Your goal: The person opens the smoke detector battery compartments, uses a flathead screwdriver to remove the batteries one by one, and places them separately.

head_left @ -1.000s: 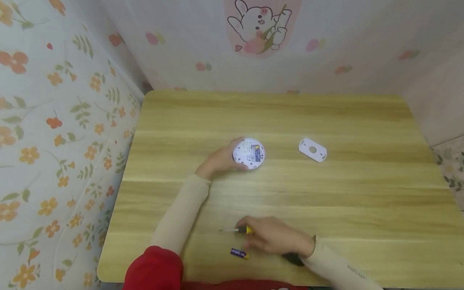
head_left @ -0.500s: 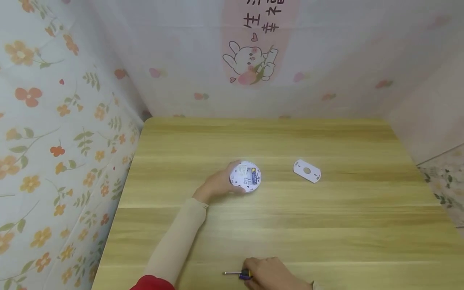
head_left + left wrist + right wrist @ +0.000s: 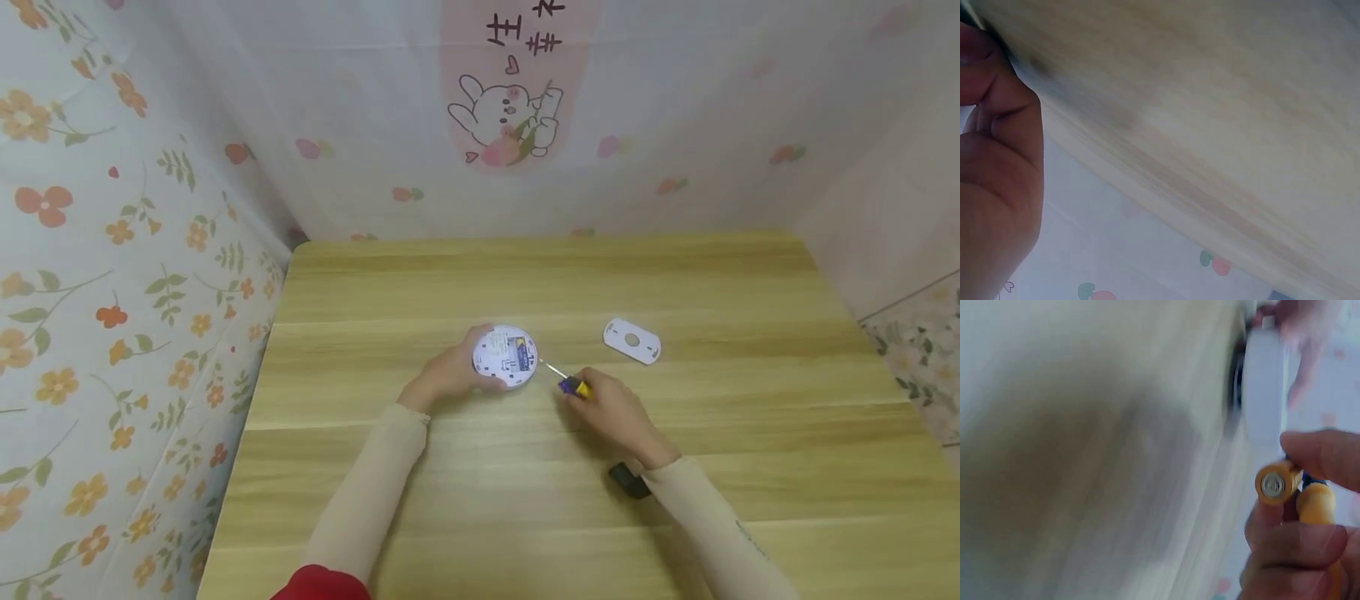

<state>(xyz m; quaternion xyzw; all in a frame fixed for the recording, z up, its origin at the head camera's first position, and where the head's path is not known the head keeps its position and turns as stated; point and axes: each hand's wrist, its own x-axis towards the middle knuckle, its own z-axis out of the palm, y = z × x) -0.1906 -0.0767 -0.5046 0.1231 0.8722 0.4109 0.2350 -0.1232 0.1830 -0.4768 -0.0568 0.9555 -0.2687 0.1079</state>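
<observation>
My left hand (image 3: 450,371) grips the left rim of a round white smoke alarm (image 3: 491,367), its back facing up. A dark blue and yellow battery (image 3: 523,353) lies in its bay. My right hand (image 3: 615,412) holds a screwdriver (image 3: 582,389) with a yellow and black handle, its tip pointing at the alarm's right edge; whether it touches cannot be told. Together with it, the fingers pinch a loose battery (image 3: 1272,484), seen end-on in the right wrist view. In the left wrist view the left hand (image 3: 1000,144) shows only partly and the alarm is mostly hidden.
A white oblong mounting plate (image 3: 632,341) with a central hole lies right of the alarm on the wooden table (image 3: 360,283). A black item (image 3: 630,481) sits at the right wrist. Printed cloth (image 3: 360,108) hangs behind and to the left.
My right hand picked up the battery from the table's front while holding the screwdriver, then carried both forward to the alarm's right side. My left hand kept its grip; the head view tilted up.
</observation>
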